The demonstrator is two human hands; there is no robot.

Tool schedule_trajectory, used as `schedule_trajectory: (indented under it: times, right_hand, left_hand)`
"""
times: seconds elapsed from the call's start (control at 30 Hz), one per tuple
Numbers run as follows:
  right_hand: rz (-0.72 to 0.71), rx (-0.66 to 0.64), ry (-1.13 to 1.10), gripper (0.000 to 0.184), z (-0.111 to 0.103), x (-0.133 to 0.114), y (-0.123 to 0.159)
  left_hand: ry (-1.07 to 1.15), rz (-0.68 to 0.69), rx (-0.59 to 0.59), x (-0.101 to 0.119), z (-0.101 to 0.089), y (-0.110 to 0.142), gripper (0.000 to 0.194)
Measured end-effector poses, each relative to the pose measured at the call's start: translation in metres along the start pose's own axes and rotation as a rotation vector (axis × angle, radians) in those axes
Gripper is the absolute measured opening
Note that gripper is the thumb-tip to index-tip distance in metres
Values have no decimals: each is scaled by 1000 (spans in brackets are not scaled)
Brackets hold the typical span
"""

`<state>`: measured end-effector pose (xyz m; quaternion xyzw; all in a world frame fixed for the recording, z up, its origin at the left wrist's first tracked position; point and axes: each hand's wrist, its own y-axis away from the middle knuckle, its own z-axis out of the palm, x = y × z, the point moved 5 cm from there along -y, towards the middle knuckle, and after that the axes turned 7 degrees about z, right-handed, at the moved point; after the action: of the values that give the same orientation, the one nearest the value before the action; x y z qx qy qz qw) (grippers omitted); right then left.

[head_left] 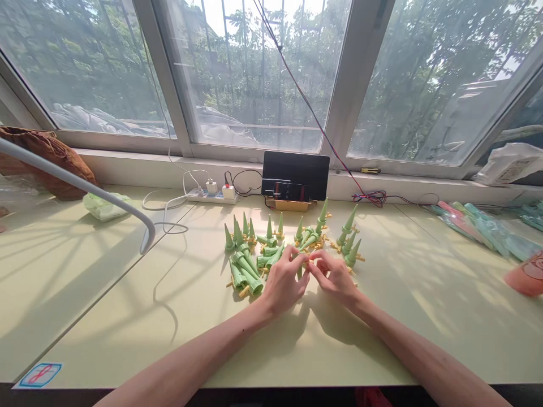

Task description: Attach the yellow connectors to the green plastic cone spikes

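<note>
Over the table, my left hand (285,281) is closed on a green plant watering spike (300,272), whose tip shows pointing down below the fingers. My right hand (335,277) pinches at the spike's small yellow valve (310,261); both sets of fingertips meet there and hide most of the part. Around the hands are several more green watering spikes with yellow valves. Some lie in a pile (246,268) to the left, and others stand point-up, such as the group (350,240) to the right.
A black tablet (296,172) leans on a cardboard box behind the spikes. A power strip (212,196) with white cables sits to its left. A grey curved bar (106,192) crosses the left side. Plastic-wrapped items (479,229) and an orange object (526,276) lie at right.
</note>
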<state>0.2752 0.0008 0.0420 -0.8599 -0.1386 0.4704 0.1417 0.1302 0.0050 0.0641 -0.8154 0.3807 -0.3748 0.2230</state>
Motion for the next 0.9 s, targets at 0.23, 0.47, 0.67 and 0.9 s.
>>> schedule_trajectory:
  times: [0.23, 0.47, 0.67, 0.9]
  right_hand:
    - [8, 1, 12, 18, 0, 2, 0]
    - [15, -3, 2, 12, 0, 0, 1]
    - [4, 1, 8, 14, 0, 0, -1]
    - [22, 13, 10, 12, -1, -3, 1]
  left_hand:
    - [10, -3, -18, 0, 1, 1, 9]
    - [8, -2, -8, -1, 1, 1, 10]
    - [6, -12, -21, -1, 1, 1, 9]
    - [-17, -9, -8, -2, 1, 1, 10]
